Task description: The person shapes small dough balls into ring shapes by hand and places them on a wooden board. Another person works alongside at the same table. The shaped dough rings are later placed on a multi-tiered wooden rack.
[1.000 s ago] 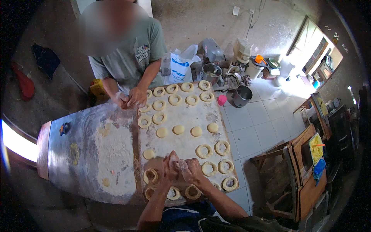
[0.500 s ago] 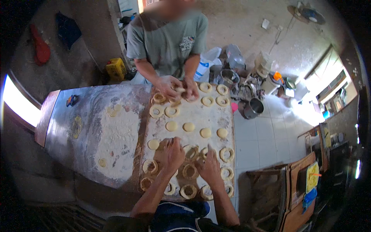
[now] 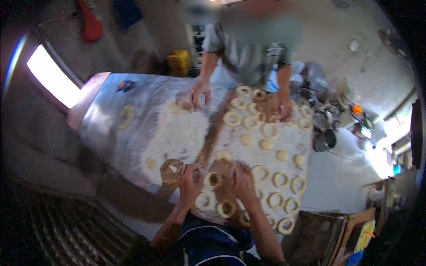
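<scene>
Grip: left hand (image 3: 190, 177) & right hand (image 3: 242, 179) flank dough ring (image 3: 213, 180) on floured board (image 3: 290, 144), near counter (image 3: 111, 128) edge; fingers curled, hold blurred, can't tell. Co-worker's hand (image 3: 199, 92) opp. by flour pile (image 3: 179, 133).

A yellow boxy canister (image 3: 179, 63) stands beyond the table (image 3: 111, 119).

1. Both forearms enter from the near edge, bare, angled toward the far side and converging slightly.
2. Left hand (image 3: 190, 176): palm down, fingers curled, knuckles up, wrist roughly straight. Whether it grips anything cannot be told.
3. Right hand (image 3: 242, 179): palm down, fingers bent downward, just right of the left hand, the two apart.
4. Picture blurred; individual fingertips not resolved.
</scene>
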Motion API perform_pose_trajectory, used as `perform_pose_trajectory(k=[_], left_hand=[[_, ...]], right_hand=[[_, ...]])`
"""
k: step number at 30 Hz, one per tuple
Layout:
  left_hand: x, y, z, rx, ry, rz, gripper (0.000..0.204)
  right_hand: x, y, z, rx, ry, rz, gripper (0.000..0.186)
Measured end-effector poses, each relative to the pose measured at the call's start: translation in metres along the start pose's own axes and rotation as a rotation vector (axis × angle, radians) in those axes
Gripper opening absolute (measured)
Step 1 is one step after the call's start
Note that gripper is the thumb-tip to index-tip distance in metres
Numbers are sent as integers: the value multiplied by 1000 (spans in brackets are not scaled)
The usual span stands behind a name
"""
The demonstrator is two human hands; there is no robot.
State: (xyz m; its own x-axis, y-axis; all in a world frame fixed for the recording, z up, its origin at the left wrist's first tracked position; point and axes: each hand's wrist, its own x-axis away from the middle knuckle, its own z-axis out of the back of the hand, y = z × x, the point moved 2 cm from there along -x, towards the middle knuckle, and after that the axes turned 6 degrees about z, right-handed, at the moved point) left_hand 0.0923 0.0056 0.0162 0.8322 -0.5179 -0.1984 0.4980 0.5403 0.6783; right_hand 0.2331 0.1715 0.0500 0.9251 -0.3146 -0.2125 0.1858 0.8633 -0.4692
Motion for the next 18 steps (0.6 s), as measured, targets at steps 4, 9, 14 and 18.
perform_pose_trajectory(k=[4, 9, 14, 18], left_hand=[[-21, -118, 76, -538, 433, 302, 25], [-42, -182, 97, -499, 137, 266, 32], [-49, -195, 99, 183, 45, 341, 29], [-55, -194, 104, -16, 61, 226, 26]], right_hand=[[-48, 4, -36, 180, 400, 221, 29], [-75, 4, -34, 139, 171, 27, 20], [-122, -54, -64, -442, -20, -155, 31], [-182, -108, -143, -252, -75, 13, 39]])
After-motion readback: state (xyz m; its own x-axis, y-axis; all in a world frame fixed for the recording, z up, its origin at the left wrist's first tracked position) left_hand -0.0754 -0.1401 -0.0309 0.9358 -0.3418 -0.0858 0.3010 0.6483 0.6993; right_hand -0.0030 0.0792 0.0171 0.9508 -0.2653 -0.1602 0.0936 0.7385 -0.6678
